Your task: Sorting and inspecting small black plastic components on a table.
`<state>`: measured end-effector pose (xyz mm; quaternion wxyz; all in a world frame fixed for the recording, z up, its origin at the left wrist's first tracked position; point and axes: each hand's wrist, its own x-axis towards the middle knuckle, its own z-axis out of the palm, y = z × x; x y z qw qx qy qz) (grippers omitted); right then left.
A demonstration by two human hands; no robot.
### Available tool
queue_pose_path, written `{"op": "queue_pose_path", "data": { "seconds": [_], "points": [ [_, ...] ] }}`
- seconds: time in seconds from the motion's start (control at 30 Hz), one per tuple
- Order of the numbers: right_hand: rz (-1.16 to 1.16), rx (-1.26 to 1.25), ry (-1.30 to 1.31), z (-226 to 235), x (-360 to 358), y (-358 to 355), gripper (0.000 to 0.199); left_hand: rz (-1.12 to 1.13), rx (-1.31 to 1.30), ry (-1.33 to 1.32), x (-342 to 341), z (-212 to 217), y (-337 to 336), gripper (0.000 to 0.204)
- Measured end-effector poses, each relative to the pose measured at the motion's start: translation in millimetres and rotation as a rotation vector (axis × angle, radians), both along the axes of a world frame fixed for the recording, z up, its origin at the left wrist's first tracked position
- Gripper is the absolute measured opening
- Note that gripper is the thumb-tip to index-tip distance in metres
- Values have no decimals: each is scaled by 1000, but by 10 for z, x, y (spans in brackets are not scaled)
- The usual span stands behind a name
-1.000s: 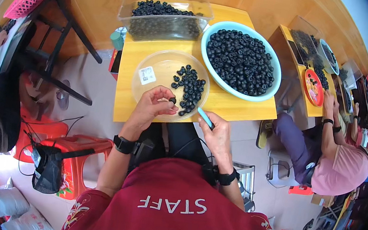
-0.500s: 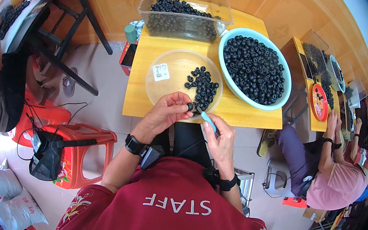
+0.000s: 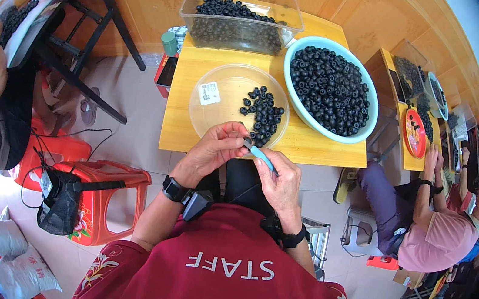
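Above the near edge of the yellow table (image 3: 325,152), my left hand (image 3: 215,146) pinches a small round black part (image 3: 247,141) between thumb and fingertips. My right hand (image 3: 282,183) grips a small knife-like tool with a light blue handle (image 3: 264,159); its short metal tip meets the black part. Behind my fingers lies a shallow clear round dish (image 3: 209,122) with loose black ring-shaped parts (image 3: 265,113) on its right side. To its right, a pale blue bowl (image 3: 305,115) is heaped with similar parts. A clear plastic bin (image 3: 243,12) at the back holds more.
At the left stand a red plastic stool (image 3: 126,173) with a black bag (image 3: 60,204) hanging at it, and a dark wooden frame (image 3: 112,12). White sacks (image 3: 23,272) lie at lower left. People sit at both sides; on the right one works by a red tray (image 3: 414,134).
The blue-handled tool has shifted left and slightly down, and its tip now lies against the black part. My left hand keeps its place and its pinch.
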<state>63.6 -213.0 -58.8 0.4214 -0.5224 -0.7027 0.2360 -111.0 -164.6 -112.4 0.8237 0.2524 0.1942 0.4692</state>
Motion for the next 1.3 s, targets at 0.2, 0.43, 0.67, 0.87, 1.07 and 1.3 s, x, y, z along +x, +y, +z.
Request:
{"op": "queue_pose_path", "data": {
  "seconds": [0.2, 0.43, 0.67, 0.87, 1.07, 1.3],
  "points": [
    [2, -8, -13, -1, 1, -1, 16, -18, -17, -26, -8, -14, -11, 14],
    [-213, 61, -108, -256, 329, 196, 19, -187, 92, -190, -59, 294, -111, 12],
    [-215, -52, -41, -63, 328, 104, 18, -59, 3, -114, -55, 190, -61, 13],
    [-174, -85, -38, -100, 244, 64, 17, -84, -48, -111, -21, 232, -71, 13],
    [-178, -94, -77, -118, 272, 35, 17, 47, -97, 57, 29, 403, -98, 13],
    [-220, -126, 37, -119, 431, -104, 19, 62, -37, 189, 63, 329, 207, 10]
  ]
}}
